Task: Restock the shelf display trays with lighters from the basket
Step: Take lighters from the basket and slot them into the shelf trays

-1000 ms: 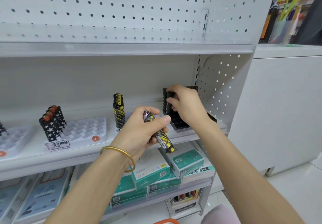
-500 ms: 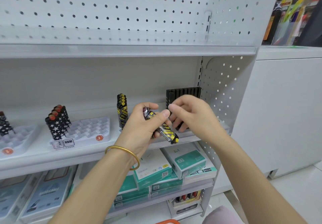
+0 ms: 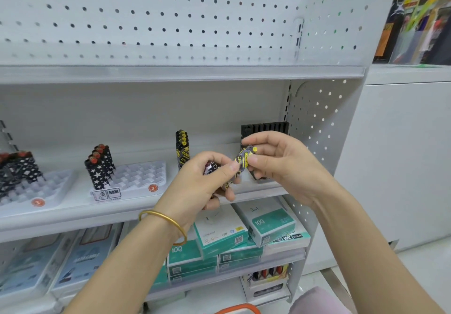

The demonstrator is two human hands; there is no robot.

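A black-and-yellow lighter (image 3: 244,159) is held in the air in front of the middle shelf (image 3: 73,218), near the shelf's right end, tilted with its yellow cap up and to the right. The right hand (image 3: 278,167) pinches it between thumb and curled fingers. The left hand (image 3: 195,186) is closed round a small bundle of lighters (image 3: 211,169), and its thumb tip touches the pinched one.

Just behind the hands, at the right end of the shelf against the back wall, sits a black tray (image 3: 264,128) with a ribbed upright back. To its left stands a row of black-and-yellow lighters (image 3: 182,147). Further left, a white tray (image 3: 144,175) holds star-patterned lighters (image 3: 100,167) in its left columns. At the shelf's left edge another white tray (image 3: 48,191) carries more dark patterned lighters (image 3: 17,167).

A gold bangle (image 3: 162,217) circles the left wrist. Teal-and-white boxes (image 3: 268,223) are stacked on the shelf below. An orange basket rim (image 3: 239,308) shows at the bottom edge.
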